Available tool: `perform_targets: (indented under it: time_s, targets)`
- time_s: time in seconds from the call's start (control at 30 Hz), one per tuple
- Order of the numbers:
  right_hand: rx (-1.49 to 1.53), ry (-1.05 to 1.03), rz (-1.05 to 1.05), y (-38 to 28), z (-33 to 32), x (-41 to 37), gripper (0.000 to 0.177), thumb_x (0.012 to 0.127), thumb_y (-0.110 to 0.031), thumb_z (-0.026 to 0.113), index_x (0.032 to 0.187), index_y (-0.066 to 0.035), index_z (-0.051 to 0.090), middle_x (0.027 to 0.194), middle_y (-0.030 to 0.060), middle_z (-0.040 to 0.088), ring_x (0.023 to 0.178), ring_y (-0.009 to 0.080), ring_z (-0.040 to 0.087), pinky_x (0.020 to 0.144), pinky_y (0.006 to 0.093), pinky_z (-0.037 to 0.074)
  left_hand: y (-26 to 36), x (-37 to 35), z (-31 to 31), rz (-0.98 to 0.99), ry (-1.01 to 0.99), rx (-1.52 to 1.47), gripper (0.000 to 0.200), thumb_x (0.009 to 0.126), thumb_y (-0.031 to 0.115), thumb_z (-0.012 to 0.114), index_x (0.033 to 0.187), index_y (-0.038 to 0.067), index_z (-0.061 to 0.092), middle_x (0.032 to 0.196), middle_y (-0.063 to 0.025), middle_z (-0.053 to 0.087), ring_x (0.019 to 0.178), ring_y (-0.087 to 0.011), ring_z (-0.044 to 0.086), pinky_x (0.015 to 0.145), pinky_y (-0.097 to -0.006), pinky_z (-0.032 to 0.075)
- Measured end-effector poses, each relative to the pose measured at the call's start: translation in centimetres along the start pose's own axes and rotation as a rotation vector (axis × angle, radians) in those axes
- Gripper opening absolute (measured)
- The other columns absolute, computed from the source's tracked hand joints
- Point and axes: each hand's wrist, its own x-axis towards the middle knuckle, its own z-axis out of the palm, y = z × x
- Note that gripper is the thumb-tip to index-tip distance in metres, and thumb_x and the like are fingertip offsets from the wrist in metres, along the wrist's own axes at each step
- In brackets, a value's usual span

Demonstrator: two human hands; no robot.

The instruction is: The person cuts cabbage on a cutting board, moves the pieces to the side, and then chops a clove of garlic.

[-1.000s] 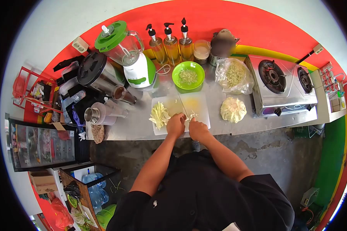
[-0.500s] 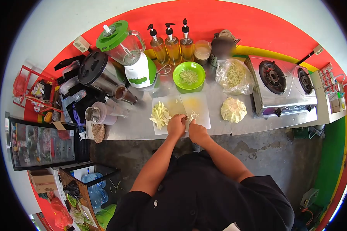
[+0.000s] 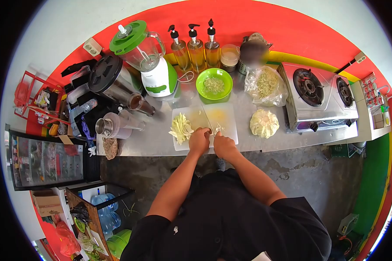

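A white cutting board [image 3: 228,114] lies at the counter's front edge. My right hand [image 3: 225,145] is closed round the handle of a knife [image 3: 207,118], whose thin blade points away from me across the board. Just left of the blade, my left hand [image 3: 199,140] has its fingers curled together and pressed down on cabbage, mostly hidden under them. Fine cabbage shreds [image 3: 220,127] lie right of the blade. A pile of cut cabbage leaves [image 3: 181,128] rests on the board's left side. To the right of the board sits a cabbage head [image 3: 264,123].
Behind the board stands a green bowl [image 3: 214,85] of shreds. A plastic bag of shredded cabbage [image 3: 267,85] is beside the gas stove [image 3: 320,98]. A blender [image 3: 157,78], several pump bottles [image 3: 196,52] and a clear plastic cup [image 3: 133,122] line the back and left.
The view has shifted very slightly. Both hands stay at the same place on the board, with the right hand a little higher beside the shreds.
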Motion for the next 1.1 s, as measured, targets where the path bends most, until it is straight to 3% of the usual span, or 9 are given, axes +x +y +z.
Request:
perform_targets:
  time_s: [0.1, 0.17, 0.63, 0.83, 1.0, 1.1]
  targets:
    - [-0.004, -0.015, 0.002, -0.4, -0.3, -0.8, 0.035, 0.082, -0.008, 0.063, 0.109, 0.007, 0.047, 0.091, 0.025, 0.071, 0.086, 0.0384, 0.072, 0.074, 0.0455, 0.058, 0.2, 0.0, -0.3, 0.045, -0.008, -0.011, 0.012, 0.086, 0.01, 0.061, 0.089, 0.014, 0.072, 0.089, -0.0144, 0.065, 0.086, -0.037, 0.065, 0.073, -0.0468, 0.051]
    - [0.013, 0.007, 0.004, -0.5, 0.4, -0.8, 0.034, 0.083, -0.008, 0.063, 0.11, 0.007, 0.048, 0.092, 0.0254, 0.07, 0.087, 0.0385, 0.072, 0.075, 0.0457, 0.058, 0.5, 0.0, -0.2, -0.02, -0.01, 0.01, 0.013, 0.087, 0.009, 0.06, 0.089, 0.014, 0.072, 0.089, -0.0147, 0.065, 0.086, -0.0372, 0.065, 0.073, -0.047, 0.051]
    - [0.067, 0.011, -0.025, -0.1, 0.6, 0.0, 0.035, 0.085, -0.009, 0.061, 0.112, 0.007, 0.046, 0.095, 0.0265, 0.07, 0.092, 0.0396, 0.071, 0.078, 0.0462, 0.057, -0.1, -0.1, -0.2, 0.008, -0.019, -0.019, 0.012, 0.088, 0.012, 0.061, 0.09, 0.013, 0.072, 0.091, -0.0156, 0.065, 0.087, -0.0374, 0.065, 0.074, -0.0461, 0.051]
    - [0.005, -0.032, 0.005, -0.4, -0.1, -1.1, 0.041, 0.082, -0.008, 0.066, 0.115, 0.008, 0.047, 0.092, 0.0232, 0.071, 0.088, 0.0357, 0.073, 0.075, 0.0419, 0.059, 0.2, 0.1, -0.3, -0.024, -0.051, -0.039, 0.012, 0.088, 0.013, 0.061, 0.09, 0.013, 0.072, 0.091, -0.0152, 0.065, 0.087, -0.0368, 0.064, 0.076, -0.0448, 0.051]
    - [0.048, 0.057, -0.016, -0.2, 0.9, 0.1, 0.037, 0.084, -0.009, 0.062, 0.114, 0.008, 0.046, 0.094, 0.0255, 0.07, 0.09, 0.0391, 0.072, 0.077, 0.0463, 0.058, -0.3, 0.0, -0.2, -0.02, -0.067, -0.074, 0.012, 0.089, 0.014, 0.06, 0.091, 0.012, 0.073, 0.091, -0.015, 0.066, 0.087, -0.0368, 0.064, 0.076, -0.0445, 0.051]
    - [0.029, -0.002, 0.011, -0.5, 0.6, 0.0, 0.038, 0.084, -0.009, 0.062, 0.114, 0.008, 0.046, 0.093, 0.0254, 0.07, 0.089, 0.0381, 0.072, 0.074, 0.0459, 0.058, -0.5, 0.1, -0.3, 0.036, -0.041, -0.079, 0.011, 0.088, 0.013, 0.062, 0.092, 0.012, 0.073, 0.091, -0.0134, 0.066, 0.086, -0.0351, 0.065, 0.075, -0.0438, 0.051]
